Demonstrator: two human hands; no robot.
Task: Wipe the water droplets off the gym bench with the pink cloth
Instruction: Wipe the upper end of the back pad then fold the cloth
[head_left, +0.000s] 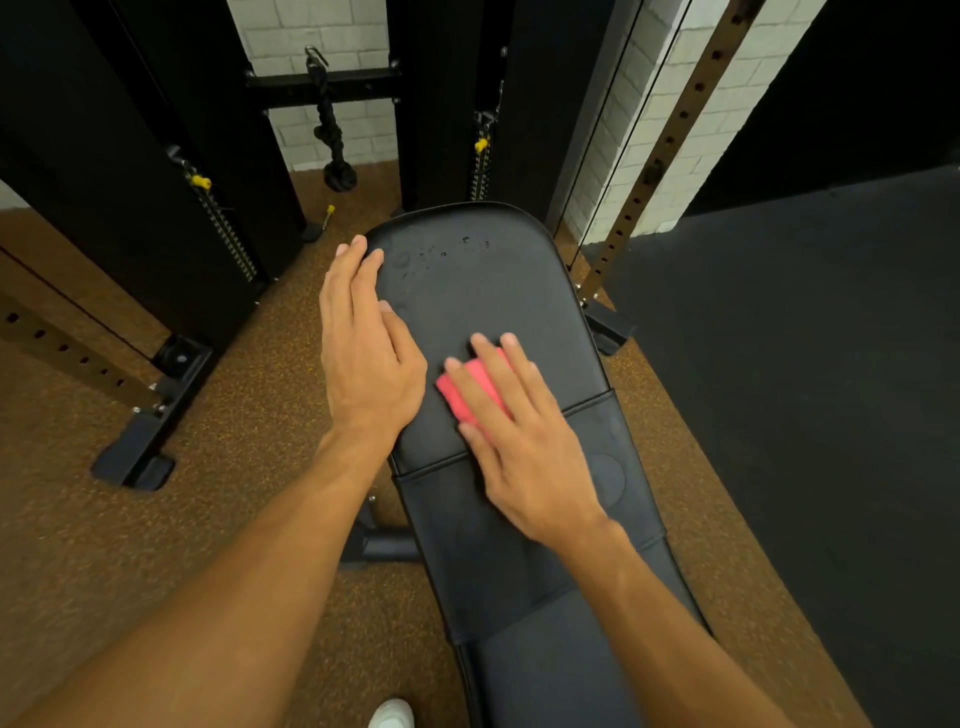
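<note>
- Pink cloth (480, 382) lies flat on the bench (467, 301) under my right hand (524, 447); my fingers are straight and spread, pressing it down rather than gripping it.
- Droplets (441, 254) sit ahead of those fingertips near the far end, just beside my left hand (363, 353), which lies flat and loose on the pad's edge.
- I'd press evenly, push forward in overlapping passes, and lift the left hand clear.

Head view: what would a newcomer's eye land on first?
The pink cloth, bright against the black gym bench at mid-frame, pressed flat under the right hand. Beyond it, water droplets glint near the bench's far end, beside the left hand, which lies open at the bench's left edge.
</note>
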